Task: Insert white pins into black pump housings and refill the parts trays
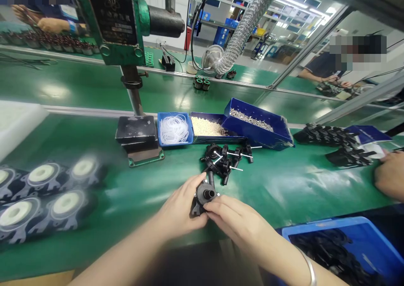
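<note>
Our two forearms reach in from the lower edge, and a silver bangle (308, 265) is around the right wrist. We hold one black round part (202, 199) between both hands, above the green surface (284, 185), and its short tube faces up. With our left hand (179, 206) we grip its left side, the thumb below and the fingers above. With our right hand (243, 220) we pinch the lower right edge by the fingertips.

Just beyond our hands lies a group of black parts (226, 166) with thin white pins. Behind them we see, from left to right, a black block (135, 130), a blue tray (175, 144) of clear rings, a bin (217, 140) of small cream pieces, and a tilted blue bin (269, 140) of metal screws.

At our left are black housings (41, 174) with pale round centres. At our right, another person's hand (391, 176) is near stacked black parts (328, 136), and a blue crate (328, 223) holds more black pieces.
</note>
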The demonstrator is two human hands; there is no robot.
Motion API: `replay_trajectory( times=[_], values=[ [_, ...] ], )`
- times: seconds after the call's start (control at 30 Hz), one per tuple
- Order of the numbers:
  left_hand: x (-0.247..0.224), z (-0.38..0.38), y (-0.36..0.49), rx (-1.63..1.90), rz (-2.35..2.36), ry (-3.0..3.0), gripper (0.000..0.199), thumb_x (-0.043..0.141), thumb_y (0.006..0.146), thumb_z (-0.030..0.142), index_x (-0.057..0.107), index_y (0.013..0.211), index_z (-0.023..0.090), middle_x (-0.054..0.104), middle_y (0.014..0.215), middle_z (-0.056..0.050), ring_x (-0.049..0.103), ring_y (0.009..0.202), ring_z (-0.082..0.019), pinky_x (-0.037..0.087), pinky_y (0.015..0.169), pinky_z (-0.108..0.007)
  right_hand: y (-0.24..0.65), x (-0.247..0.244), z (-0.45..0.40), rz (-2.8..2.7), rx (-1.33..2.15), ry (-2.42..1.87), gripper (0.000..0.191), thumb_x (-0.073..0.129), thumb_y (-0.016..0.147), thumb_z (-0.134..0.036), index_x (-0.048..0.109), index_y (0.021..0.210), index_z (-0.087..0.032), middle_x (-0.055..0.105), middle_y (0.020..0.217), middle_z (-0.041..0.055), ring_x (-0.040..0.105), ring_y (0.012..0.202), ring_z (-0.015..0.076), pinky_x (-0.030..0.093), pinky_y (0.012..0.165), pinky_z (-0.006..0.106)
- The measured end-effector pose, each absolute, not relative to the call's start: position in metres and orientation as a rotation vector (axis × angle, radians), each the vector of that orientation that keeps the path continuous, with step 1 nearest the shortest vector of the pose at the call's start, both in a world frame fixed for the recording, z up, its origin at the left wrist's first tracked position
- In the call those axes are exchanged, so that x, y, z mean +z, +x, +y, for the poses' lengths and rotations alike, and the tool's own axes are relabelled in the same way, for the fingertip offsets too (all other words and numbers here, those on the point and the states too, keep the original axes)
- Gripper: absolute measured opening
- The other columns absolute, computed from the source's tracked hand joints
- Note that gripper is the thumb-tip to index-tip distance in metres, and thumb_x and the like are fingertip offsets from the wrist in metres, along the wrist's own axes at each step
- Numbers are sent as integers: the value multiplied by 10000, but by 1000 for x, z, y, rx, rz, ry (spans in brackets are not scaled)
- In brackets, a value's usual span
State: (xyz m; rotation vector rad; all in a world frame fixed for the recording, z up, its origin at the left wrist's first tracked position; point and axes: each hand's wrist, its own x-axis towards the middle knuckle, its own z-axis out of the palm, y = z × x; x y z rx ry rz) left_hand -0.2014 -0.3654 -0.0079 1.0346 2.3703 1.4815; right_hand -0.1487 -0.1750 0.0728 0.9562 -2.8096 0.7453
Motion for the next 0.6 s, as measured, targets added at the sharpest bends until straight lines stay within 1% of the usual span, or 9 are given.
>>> replay_trajectory(
  times=[0.1, 0.2, 0.27, 0.33, 0.47, 0.53, 0.6],
  values=[
    [-8, -365, -202, 1475, 2370, 1040, 909, 634, 728, 175, 149, 1491, 265, 377, 1496, -118, 426, 1351, -268, 412, 1107, -455, -149, 77, -175, -2787, 716, 957, 284, 479, 956, -116, 572, 1218, -168, 664, 1077, 119, 654, 987, 215, 597, 856, 349],
    [-8, -365, -202, 1471, 2365, 1056, 898, 629, 731, 170, 162, 1492, 268, 362, 1506, -117, 427, 1349, -272, 404, 1113, -461, -147, 75, -175, -2791, 691, 951, 265, 485, 955, -120, 588, 1195, -167, 666, 1076, 116, 656, 983, 213, 599, 858, 345],
    [-7, -365, -202, 1469, 2371, 1068, 891, 625, 738, 167, 164, 1493, 279, 360, 1504, -107, 430, 1346, -264, 406, 1113, -449, -142, 67, -172, -2789, 658, 955, 266, 493, 952, -111, 592, 1196, -153, 658, 1085, 124, 653, 986, 216, 597, 862, 344],
    [-7, -365, -201, 1483, 2384, 1081, 872, 618, 748, 162, 173, 1486, 289, 374, 1491, -96, 440, 1338, -249, 416, 1106, -428, -136, 53, -167, -2760, 607, 975, 311, 494, 948, -98, 573, 1246, -135, 649, 1099, 142, 646, 978, 224, 595, 844, 353],
    [-6, -365, -203, 1527, 2383, 1098, 753, 613, 748, 153, 284, 1415, 272, 443, 1424, -90, 478, 1301, -227, 445, 1079, -387, -127, 27, -159, -2697, 441, 1033, 417, 478, 943, -101, 507, 1358, -132, 645, 1122, 163, 623, 986, 262, 578, 820, 420],
    [-6, -364, -203, 1526, 2384, 1096, 707, 617, 743, 155, 323, 1379, 256, 460, 1402, -97, 491, 1286, -230, 455, 1070, -387, -127, 23, -158, -2696, 406, 1025, 413, 488, 931, -94, 525, 1340, -135, 646, 1119, 161, 613, 983, 268, 568, 816, 435],
    [-5, -364, -204, 1514, 2400, 1092, 696, 620, 740, 157, 332, 1368, 246, 462, 1397, -107, 498, 1279, -237, 460, 1064, -399, -129, 25, -159, -2700, 425, 1006, 395, 500, 918, -79, 550, 1305, -145, 649, 1100, 150, 609, 951, 253, 565, 802, 426]
  ],
)
